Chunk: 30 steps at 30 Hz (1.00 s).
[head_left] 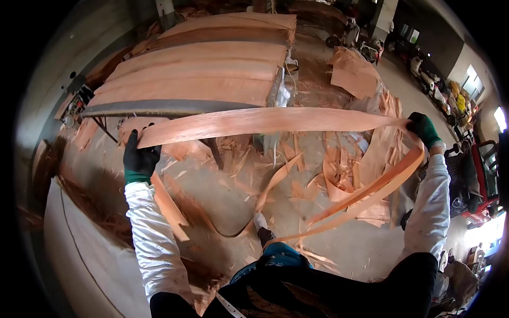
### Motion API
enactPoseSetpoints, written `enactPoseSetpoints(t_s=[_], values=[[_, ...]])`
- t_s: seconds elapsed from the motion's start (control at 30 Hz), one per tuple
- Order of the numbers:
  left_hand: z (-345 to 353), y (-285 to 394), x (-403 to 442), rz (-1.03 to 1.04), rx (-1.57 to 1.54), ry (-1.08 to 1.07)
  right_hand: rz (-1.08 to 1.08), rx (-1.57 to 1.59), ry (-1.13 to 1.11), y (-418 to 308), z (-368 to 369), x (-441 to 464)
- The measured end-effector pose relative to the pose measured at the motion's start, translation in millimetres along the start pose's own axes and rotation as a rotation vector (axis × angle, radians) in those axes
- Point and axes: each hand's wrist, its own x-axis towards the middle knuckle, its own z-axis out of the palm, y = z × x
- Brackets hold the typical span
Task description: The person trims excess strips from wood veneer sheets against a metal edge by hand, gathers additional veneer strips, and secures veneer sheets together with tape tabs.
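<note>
A long strip of wood veneer (265, 120) is stretched across in front of me, above the floor and before the table. My left hand (141, 156), in a black and green glove, is closed on its left end. At the right, my right hand (424, 130), gloved alike, grips it where it narrows and folds. From there a loose length hangs down in a curve toward my legs. Another narrow piece of veneer (168, 206) hangs or lies beneath my left hand; which one I cannot tell.
Wide veneer sheets (196, 66) cover a table with a dark grey edge (175, 107). Veneer scraps (233, 151) litter the concrete floor. Larger torn sheets (355, 74) lie to the right. A pale board or sheet (79, 254) stands at lower left. A red vehicle (486, 169) is at far right.
</note>
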Motion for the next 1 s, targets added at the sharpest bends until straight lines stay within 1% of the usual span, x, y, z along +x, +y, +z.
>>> enactPoseSetpoints(t_s=[0.03,0.07,0.1,0.13,0.17,0.2,0.23,0.27,0.3,0.33,0.37,0.4,0.43,0.47,0.5,0.57,0.6,0.63,0.7,0.73,0.77,0.87,0.9,1.0], values=[[0.1,7.2,22.4,-0.011,0.019,-0.025,0.026,0.061,-0.036,6.2,11.5,23.3],[-0.4,17.2,48.9,-0.009,0.036,-0.006,0.025,-0.112,0.032,-4.6,25.7,45.7],[-5.1,27.7,71.1,-0.018,0.056,0.023,0.131,-0.079,-0.052,-14.3,32.6,66.9],[-18.7,40.3,99.8,0.011,0.041,0.04,0.119,-0.173,-0.039,-14.9,45.9,89.1],[-12.7,53.8,125.2,0.022,0.04,0.036,0.103,-0.273,-0.023,-17.2,54.8,115.1],[-9.9,65.5,142.3,0.063,0.06,-0.033,0.099,-0.415,-0.075,-18.4,58.2,145.6],[-20.3,83.4,167.0,0.013,0.051,-0.086,0.054,-0.439,-0.104,-21.0,63.1,170.9],[-10.5,96.4,183.1,0.101,0.149,0.017,-0.03,-0.399,-0.056,-11.4,76.7,195.1],[-4.7,105.5,203.7,0.183,0.243,0.115,-0.069,-0.333,-0.101,9.3,88.2,226.6],[-0.5,116.9,222.3,0.201,0.294,0.134,-0.149,-0.402,-0.069,21.0,97.9,252.4],[8.2,132.4,238.8,0.206,0.323,0.117,0.176,0.082,-0.235,-8.2,88.1,265.8],[18.0,148.1,258.1,0.214,0.358,0.106,0.181,0.157,-0.185,-13.9,93.5,284.3],[30.5,163.6,273.2,0.216,0.382,0.084,0.231,0.083,-0.151,-37.0,90.2,295.1],[42.5,177.9,289.0,0.221,0.403,0.058,0.309,0.288,-0.163,-53.4,88.8,301.5],[53.7,189.2,304.6,0.224,0.419,0.032,0.329,0.316,-0.128,-71.2,90.2,307.6],[70.8,209.8,335.1,0.228,0.445,-0.013,0.355,0.467,-0.154,-75.3,94.7,327.8],[76.0,222.5,351.3,0.229,0.446,-0.048,0.295,0.454,-0.069,-77.2,99.4,333.1],[81.6,229.0,366.1,0.218,0.444,-0.089,0.279,0.429,-0.019,-84.0,99.3,339.5],[99.6,233.3,389.4,0.153,0.356,-0.2,0.296,0.324,0.029,-92.8,96.8,346.6],[109.0,231.5,395.6,0.132,0.353,-0.211,0.309,0.269,0.046,-99.1,97.8,349.4],[102.4,246.5,418.5,0.136,0.333,-0.195,0.322,0.202,0.058,-106.8,98.3,350.8],[85.9,295.4,497.7,0.138,0.288,-0.132,0.364,-0.008,0.058,-130.3,101.0,359.0],[82.9,309.4,519.7,0.121,0.309,-0.162,0.367,-0.091,0.05,-137.3,98.5,363.9],[79.6,314.7,573.2,0.061,0.368,-0.256,0.353,-0.378,-0.008,-159.6,102.7,376.4]])
